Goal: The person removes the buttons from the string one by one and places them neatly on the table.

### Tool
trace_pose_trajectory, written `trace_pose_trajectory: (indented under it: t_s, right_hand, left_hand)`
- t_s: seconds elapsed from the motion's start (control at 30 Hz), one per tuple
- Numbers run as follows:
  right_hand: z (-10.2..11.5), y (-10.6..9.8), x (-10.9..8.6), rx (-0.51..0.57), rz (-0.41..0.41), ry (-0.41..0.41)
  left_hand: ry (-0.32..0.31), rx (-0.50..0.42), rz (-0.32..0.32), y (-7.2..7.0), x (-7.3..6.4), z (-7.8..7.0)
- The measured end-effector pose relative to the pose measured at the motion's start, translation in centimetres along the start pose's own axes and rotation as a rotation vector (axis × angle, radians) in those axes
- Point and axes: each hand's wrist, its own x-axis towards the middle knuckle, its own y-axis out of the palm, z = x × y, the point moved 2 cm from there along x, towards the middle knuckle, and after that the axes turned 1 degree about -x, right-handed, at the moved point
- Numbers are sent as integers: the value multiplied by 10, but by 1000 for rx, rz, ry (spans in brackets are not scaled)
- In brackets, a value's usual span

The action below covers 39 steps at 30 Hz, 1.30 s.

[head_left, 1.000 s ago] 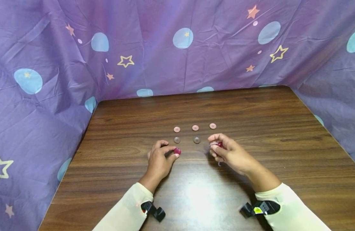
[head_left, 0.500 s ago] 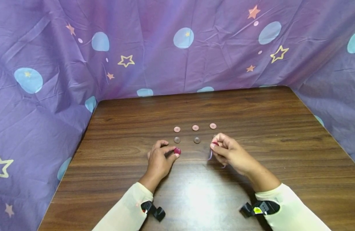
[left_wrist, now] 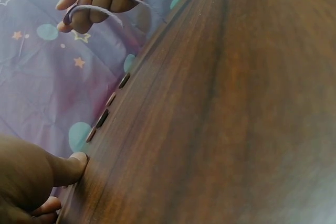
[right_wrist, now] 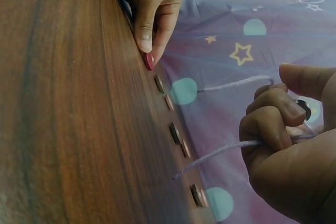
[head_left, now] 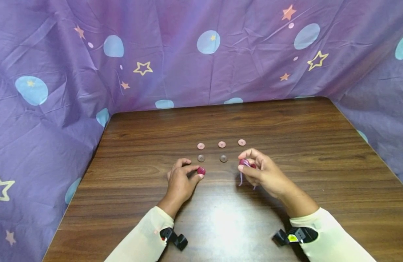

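My left hand point(head_left: 182, 185) rests on the table, its thumb and index finger pinching the edges of a dark red button point(head_left: 201, 171). Over the table to the right, my right hand point(head_left: 260, 169) holds a lilac string point(right_wrist: 223, 153) and dark red buttons point(head_left: 243, 162) between thumb and curled fingers. Both string ends hang out of that hand. In the left wrist view the string point(left_wrist: 100, 9) loops beside a button at the fingertips. Whether the string passes through the held buttons, I cannot tell.
A row of three pink buttons point(head_left: 222, 145) lies on the wooden table point(head_left: 149, 127). Nearer me is a row of grey-brown buttons point(head_left: 223, 158); my right hand hides one from the head view, but the right wrist view shows that button point(right_wrist: 196, 195). Purple star-print cloth point(head_left: 175, 80) hangs behind.
My right fingers have turned the held buttons and string, so a button now faces up at the fingertips and the string ends hang lower. The left hand stays still on its button.
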Motion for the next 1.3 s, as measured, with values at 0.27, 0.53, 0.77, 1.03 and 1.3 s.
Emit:
trace_pose_trajectory:
  t_s: [0.27, 0.53, 0.77, 1.03, 1.3]
  right_hand:
    - [1, 0, -1, 59, 79, -10]
    - [3, -2, -2, -215, -3, 44]
    - [4, -1, -2, -167, 11, 36]
    - [2, -3, -1, -84, 32, -32]
    - [1, -1, -1, -79, 44, -57]
  left_hand:
    - [11, 1, 2, 0, 2, -1]
    - [15, -2, 5, 0, 2, -1]
    - [8, -13, 5, -1, 0, -1]
    - [2, -15, 6, -3, -1, -2]
    - [-7, -31, -15, -4, 0, 0]
